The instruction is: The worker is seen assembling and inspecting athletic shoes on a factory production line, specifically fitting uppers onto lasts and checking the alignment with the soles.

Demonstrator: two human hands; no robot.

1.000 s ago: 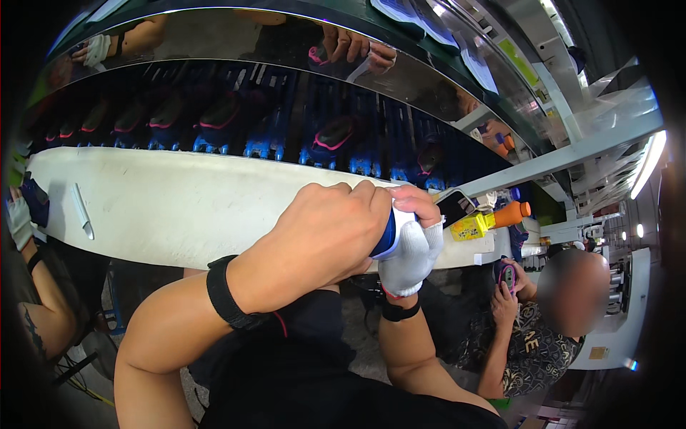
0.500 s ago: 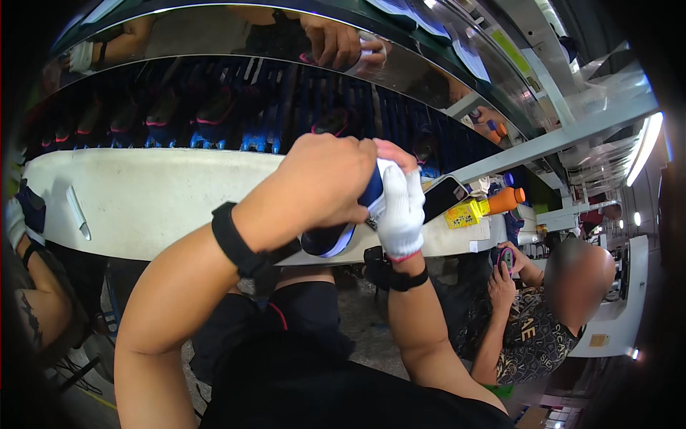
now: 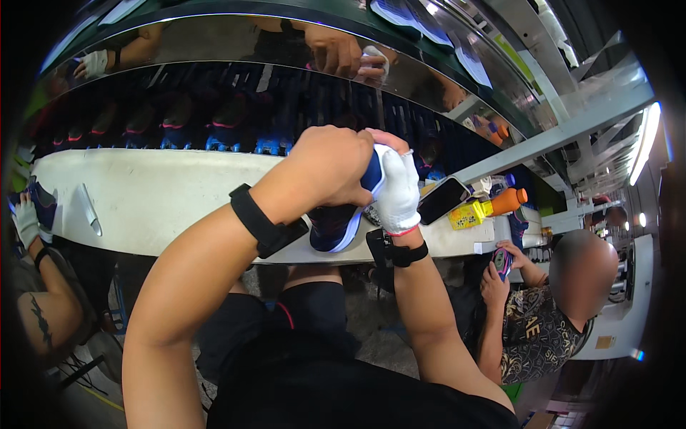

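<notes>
Both my hands are on a navy shoe (image 3: 336,227) with a white-edged sole, tilted over the near edge of the white worktop (image 3: 157,193). My bare left hand (image 3: 332,166) curls over its upper part, fingers bent and mostly turned from view. My right hand (image 3: 398,187), in a white glove with some fingertips bare, wraps round the sole side from the right. The two hands meet at the shoe's top end. Whether anything small is pinched between the fingers is hidden.
Behind the worktop, dark shoes (image 3: 230,111) stand on a blue-slatted rack. A phone (image 3: 443,200), a yellow pack (image 3: 470,214) and an orange bottle (image 3: 509,201) lie to the right. A knife-like tool (image 3: 91,209) lies left. Co-workers handle shoes on both sides.
The view has shifted slightly, so the left-side things sit farther right. The shoe's lower end has swung a little right and up in my hands. The left co-worker's gloved hand shows more.
</notes>
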